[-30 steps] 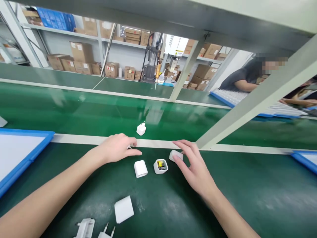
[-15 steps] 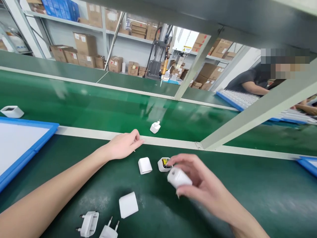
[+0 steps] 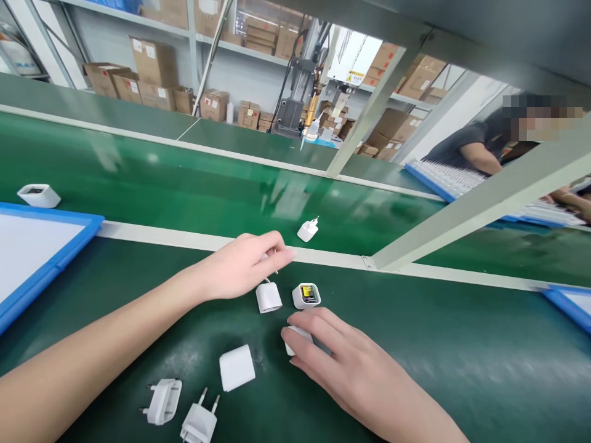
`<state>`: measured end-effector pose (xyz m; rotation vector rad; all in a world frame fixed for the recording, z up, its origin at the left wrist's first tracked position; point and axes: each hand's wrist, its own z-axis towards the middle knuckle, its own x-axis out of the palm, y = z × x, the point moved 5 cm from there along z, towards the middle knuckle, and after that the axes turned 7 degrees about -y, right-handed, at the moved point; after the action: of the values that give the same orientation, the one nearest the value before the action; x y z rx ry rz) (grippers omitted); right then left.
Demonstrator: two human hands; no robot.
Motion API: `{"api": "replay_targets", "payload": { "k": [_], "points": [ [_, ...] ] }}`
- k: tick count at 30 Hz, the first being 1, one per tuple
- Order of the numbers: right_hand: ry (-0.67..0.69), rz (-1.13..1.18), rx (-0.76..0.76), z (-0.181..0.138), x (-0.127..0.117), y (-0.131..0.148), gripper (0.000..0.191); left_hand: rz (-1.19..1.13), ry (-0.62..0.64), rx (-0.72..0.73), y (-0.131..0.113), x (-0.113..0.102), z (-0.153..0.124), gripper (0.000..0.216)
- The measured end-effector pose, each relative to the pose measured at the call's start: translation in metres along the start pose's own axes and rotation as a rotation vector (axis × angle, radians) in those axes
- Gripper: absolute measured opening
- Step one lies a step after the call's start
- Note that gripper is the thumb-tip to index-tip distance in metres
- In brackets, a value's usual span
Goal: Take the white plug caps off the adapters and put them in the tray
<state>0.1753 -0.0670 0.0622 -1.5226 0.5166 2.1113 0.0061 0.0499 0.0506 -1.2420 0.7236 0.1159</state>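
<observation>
Near the centre of the frame, the left hand (image 3: 242,264) is pinching, with curled fingers and thumb, a small pronged piece (image 3: 276,264), of which only a thin pin or two are showing. Right of the lower centre, the right hand (image 3: 339,351) is curving half open over a white block (image 3: 301,333); its underside is hiding, so I cannot tell whether it is gripping or only touching. Between them, an open housing (image 3: 298,301) is standing with its yellow part facing up, and a white housing (image 3: 268,299) is sitting just beside it on the surface (image 3: 415,344). For good work, the fingers should be holding plain outer walls, not pressing the pins sideways or touching the exposed inside.
</observation>
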Motion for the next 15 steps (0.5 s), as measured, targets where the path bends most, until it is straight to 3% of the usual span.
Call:
{"api": "replay_targets", "payload": {
  "k": [3,7,9,12,15],
  "points": [
    [-0.068,0.169,0.045,0.000,-0.005,-0.004,0.023,-0.072,0.068,0.028,-0.025,0.004,-0.008,0.043],
    [-0.288,0.346,0.301,-0.004,-0.009,-0.022,0.038,-0.168,0.172,0.081,-0.043,0.020,-0.021,0.048],
    [-0.293,0.356,0.368,-0.005,-0.004,-0.024,0.039,-0.235,0.264,0.109,-0.050,0.032,-0.029,0.060],
    [-0.255,0.327,0.343,-0.006,0.004,-0.021,0.025,-0.252,0.340,0.104,-0.058,0.046,-0.042,0.075],
    [-0.311,0.354,0.311,-0.006,0.001,-0.021,0.022,-0.229,0.365,0.097,-0.063,0.045,-0.047,0.079]
  ]
}}
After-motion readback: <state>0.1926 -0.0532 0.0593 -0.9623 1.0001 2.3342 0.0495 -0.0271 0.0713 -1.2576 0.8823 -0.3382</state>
